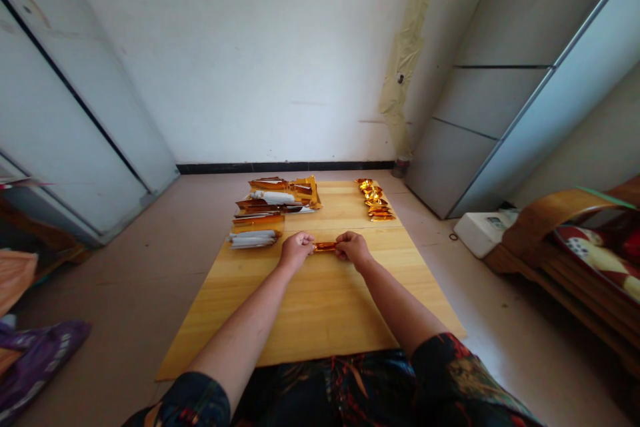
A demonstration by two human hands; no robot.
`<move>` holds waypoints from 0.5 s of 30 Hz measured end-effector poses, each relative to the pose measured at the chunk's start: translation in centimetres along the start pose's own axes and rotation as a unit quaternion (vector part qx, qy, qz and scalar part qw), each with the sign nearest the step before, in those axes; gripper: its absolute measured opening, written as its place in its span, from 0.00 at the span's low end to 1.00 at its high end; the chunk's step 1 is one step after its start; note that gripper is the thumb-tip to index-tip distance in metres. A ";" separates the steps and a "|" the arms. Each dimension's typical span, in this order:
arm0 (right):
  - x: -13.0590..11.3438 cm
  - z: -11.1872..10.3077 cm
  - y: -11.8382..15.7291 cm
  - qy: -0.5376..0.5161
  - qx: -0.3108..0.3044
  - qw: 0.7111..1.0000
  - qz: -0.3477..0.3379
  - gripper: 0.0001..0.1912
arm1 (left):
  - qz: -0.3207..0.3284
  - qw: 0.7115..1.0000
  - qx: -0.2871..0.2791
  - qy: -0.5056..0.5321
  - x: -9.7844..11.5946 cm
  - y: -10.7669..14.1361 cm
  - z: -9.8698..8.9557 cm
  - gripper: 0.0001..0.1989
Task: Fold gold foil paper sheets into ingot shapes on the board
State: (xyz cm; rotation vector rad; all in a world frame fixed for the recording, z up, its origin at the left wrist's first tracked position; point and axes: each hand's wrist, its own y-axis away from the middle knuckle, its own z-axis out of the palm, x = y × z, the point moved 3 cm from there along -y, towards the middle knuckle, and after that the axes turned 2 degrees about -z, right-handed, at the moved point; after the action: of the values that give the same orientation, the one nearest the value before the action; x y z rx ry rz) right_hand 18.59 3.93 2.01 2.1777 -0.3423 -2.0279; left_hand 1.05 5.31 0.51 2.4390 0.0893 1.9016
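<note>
Stretched level between my two hands is a narrow shiny gold foil wrapper (325, 247), rolled or folded into a stick; whether anything is inside it cannot be seen. My left hand (297, 250) pinches its left end, fingers closed. The right end is pinched by my right hand (353, 249). Both hands are just above or on the wooden table (320, 307). Beyond my left hand lie several white paper-wrapped sticks (253, 239) and a stack of flat gold foil sheets (259, 221). A row of twisted gold foil packets (375, 200) sits at the table's far right.
More foil sheets with a white roll (274, 197) lie at the far left of the table. A white wall (280, 80) stands behind. On the right are a grey refrigerator (480, 100), a white box (481, 233) and a wooden bench (565, 273). A purple bag (50, 353) is at left.
</note>
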 end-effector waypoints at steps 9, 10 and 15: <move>-0.1 -0.2 0.0 -0.048 -0.031 0.998 -0.005 0.11 | 0.013 0.998 -0.039 0.044 0.3 0.2 -0.2 0.09; -0.1 -0.2 -0.1 -0.051 -0.033 0.998 -0.008 0.11 | 0.021 0.998 -0.039 0.044 0.4 0.3 -0.2 0.09; 0.0 -0.2 -0.1 -0.056 -0.031 0.998 -0.028 0.12 | 0.047 0.998 -0.026 0.037 0.6 0.4 -0.1 0.10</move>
State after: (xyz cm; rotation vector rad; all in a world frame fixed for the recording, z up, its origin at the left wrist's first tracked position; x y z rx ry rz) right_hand 18.84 3.97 1.99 2.0662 -0.2307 -2.1645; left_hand 1.14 4.92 1.11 2.3801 -0.0724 2.0054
